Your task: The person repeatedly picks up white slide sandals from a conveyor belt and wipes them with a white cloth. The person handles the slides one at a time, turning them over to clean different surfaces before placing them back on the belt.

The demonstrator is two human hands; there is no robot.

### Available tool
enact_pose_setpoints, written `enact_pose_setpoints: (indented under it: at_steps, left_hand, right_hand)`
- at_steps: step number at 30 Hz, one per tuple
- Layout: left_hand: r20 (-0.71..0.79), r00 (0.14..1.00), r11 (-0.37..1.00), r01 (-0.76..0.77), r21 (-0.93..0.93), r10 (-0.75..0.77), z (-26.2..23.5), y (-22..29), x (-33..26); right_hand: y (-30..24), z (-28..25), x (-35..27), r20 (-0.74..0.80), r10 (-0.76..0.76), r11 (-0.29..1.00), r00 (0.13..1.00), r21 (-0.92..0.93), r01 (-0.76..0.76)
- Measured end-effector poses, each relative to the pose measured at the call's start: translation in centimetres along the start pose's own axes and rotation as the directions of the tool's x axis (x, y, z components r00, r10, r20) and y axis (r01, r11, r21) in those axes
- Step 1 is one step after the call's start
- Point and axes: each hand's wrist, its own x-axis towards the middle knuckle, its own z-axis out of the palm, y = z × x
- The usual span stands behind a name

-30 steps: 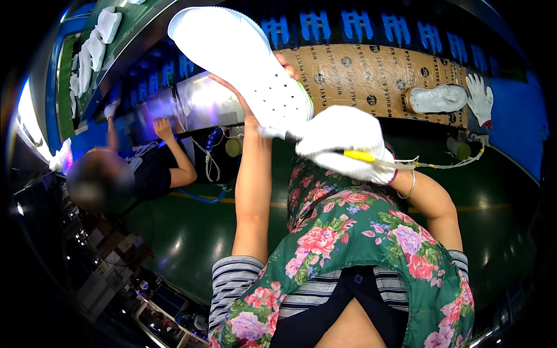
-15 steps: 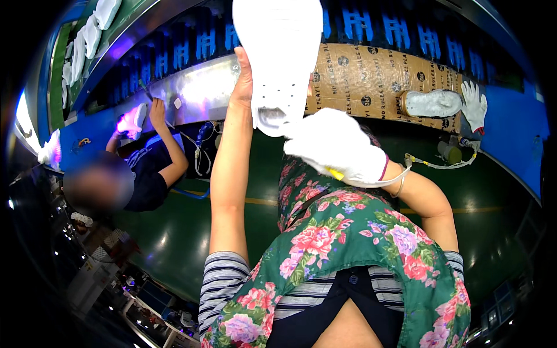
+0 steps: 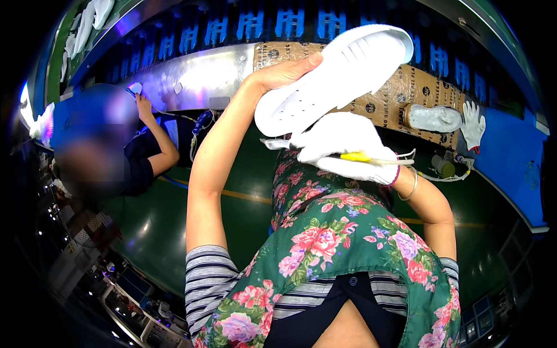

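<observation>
The bare left hand (image 3: 278,75) gripped the white shoe sole (image 3: 333,78) raised, long axis tilting up-right; just below, the gloved right hand (image 3: 342,148) pinched a yellow tool (image 3: 362,157).

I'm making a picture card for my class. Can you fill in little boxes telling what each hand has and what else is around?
left hand: bare left hand holds up a white shoe sole
right hand: right hand in a white glove grips a thin yellow-handled tool
clothing: green floral apron over striped sleeves
bench: cardboard sheet with another pale sole and a spare white glove
nearby: another person's hand at the bench
</observation>
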Motion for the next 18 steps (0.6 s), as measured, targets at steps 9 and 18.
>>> enact_pose_setpoints:
  at_steps: [9,18]
  left_hand:
    - [-0.014,0.971,0.849,0.215,0.482,-0.238,0.8,3.9,0.5]
    - [-0.021,0.999,0.873,0.018,-0.488,-0.033,0.1,0.6,1.1]
  right_hand:
    - [1.4,-0.9,-0.2,-0.015,0.135,0.986,0.991,-0.1,-0.136]
    - [-0.7,-2.6,-0.4,-0.112,0.6,0.771,0.792,0.346,-0.535]
